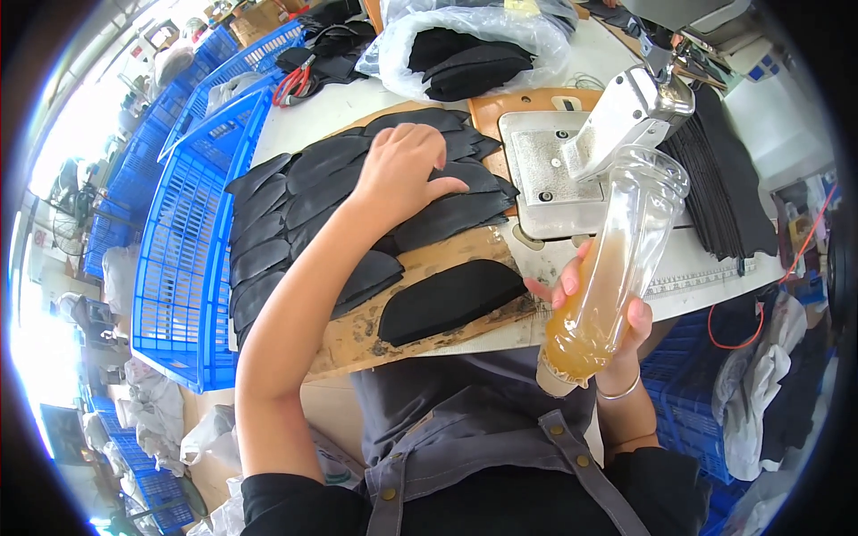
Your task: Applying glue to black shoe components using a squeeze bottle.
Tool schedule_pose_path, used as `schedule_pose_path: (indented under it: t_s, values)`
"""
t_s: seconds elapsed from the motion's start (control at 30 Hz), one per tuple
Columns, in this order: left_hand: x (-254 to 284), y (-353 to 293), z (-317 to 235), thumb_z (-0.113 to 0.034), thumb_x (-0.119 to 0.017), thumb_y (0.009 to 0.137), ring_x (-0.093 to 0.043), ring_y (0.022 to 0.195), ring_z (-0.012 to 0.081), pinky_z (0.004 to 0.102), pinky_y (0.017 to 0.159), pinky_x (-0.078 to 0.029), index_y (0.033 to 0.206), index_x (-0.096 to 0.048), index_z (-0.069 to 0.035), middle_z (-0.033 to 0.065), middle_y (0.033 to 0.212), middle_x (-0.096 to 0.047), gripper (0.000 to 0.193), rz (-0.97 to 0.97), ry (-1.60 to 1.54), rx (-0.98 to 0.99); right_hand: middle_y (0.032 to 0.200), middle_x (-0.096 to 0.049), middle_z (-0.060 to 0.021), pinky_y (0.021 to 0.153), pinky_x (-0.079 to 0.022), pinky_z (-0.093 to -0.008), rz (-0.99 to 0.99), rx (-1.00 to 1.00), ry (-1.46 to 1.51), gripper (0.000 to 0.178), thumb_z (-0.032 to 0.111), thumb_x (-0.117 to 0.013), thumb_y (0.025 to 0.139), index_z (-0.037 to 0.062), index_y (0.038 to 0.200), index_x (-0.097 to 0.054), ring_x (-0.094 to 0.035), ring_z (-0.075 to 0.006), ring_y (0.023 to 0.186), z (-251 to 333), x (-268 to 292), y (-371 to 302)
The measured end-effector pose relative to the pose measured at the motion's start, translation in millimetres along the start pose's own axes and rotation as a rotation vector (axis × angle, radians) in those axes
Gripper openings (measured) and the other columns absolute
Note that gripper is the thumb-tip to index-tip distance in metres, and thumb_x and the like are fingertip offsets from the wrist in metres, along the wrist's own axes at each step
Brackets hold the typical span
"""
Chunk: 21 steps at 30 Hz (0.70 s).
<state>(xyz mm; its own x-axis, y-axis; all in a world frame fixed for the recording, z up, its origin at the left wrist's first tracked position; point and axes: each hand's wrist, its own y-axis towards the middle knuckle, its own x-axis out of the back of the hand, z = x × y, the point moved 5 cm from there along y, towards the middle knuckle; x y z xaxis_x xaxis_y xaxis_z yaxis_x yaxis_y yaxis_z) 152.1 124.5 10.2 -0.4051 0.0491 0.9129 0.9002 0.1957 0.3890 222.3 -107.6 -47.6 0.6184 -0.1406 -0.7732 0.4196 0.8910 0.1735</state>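
My left hand (pixel 404 170) reaches over rows of overlapping black curved fabric pieces (pixel 335 183), thumb stretched out from bent fingers. Nothing shows in its grasp, though the fingertips are partly hidden. In my right hand (pixel 633 344) is a clear plastic bottle (pixel 601 299), tilted with its narrow mouth down. Yellowish, glue-like liquid fills the lower part, and residue clings around the pale cap (pixel 556 377). A single black fabric piece (pixel 451 299) lies apart from the rows, on a stained brown board (pixel 353 347) near the table's front edge.
A blue plastic crate (pixel 186 255) borders the pieces on the left. The white sewing machine (pixel 626 116) stands at right, beside stacked black strips (pixel 715 179). Farther back are red-handled scissors (pixel 293 85) and a plastic bag (pixel 393 54) with black pieces. A ruler strip (pixel 702 280) runs along the table edge.
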Motion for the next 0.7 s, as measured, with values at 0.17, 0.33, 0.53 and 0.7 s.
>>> schedule_pose_path:
  t_s: [0.17,0.33,0.53,0.7]
  values:
    - [64.0,-58.7,-37.4,-0.018,-0.066,0.077,-0.057,0.08,0.027,0.0377,0.073,-0.042,0.081,-0.058,-0.004,0.0081,0.082,-0.059,0.016,-0.182,-0.117,-0.017,0.094,-0.052,-0.0126,0.099,-0.038,-0.0478,-0.035,0.086,-0.058,0.074,0.044,-0.065,0.065,0.0044,0.122,-0.039,-0.057,-0.0251,0.089,8.0,-8.4,0.0]
    - [56.7,-154.5,-65.7,-0.01,-0.07,0.069,-0.059,0.073,0.0233,0.0335,0.067,-0.046,0.087,-0.065,-0.004,0.0068,0.084,-0.061,0.019,-0.168,-0.13,0.038,0.105,-0.051,-0.0148,0.085,-0.047,-0.0433,-0.032,0.338,-0.382,0.069,0.019,-0.073,0.07,0.0043,0.126,-0.035,-0.054,-0.0244,0.096,9.0,-30.1,13.1]
    - [31.6,-198.8,-63.6,-0.007,-0.067,0.065,-0.063,0.078,0.0219,0.0312,0.069,-0.051,0.09,-0.066,-0.003,0.0074,0.088,-0.064,0.026,-0.369,-0.08,0.003,0.11,-0.048,-0.0176,0.089,-0.043,-0.0416,0.216,0.386,-0.736,0.072,0.019,-0.07,0.074,0.0052,0.132,-0.03,-0.051,-0.0261,0.101,-33.8,-89.1,36.4]
    - [28.9,-208.2,-62.1,-0.009,-0.065,0.067,-0.065,0.081,0.0226,0.0316,0.07,-0.053,0.087,-0.066,-0.001,0.009,0.087,-0.065,0.022,-0.439,-0.068,0.002,0.11,-0.05,-0.0158,0.088,-0.044,-0.0377,0.562,0.295,-1.211,0.077,0.014,-0.072,0.071,0.0028,0.131,-0.026,-0.051,-0.0244,0.103,-78.6,-117.0,48.2]
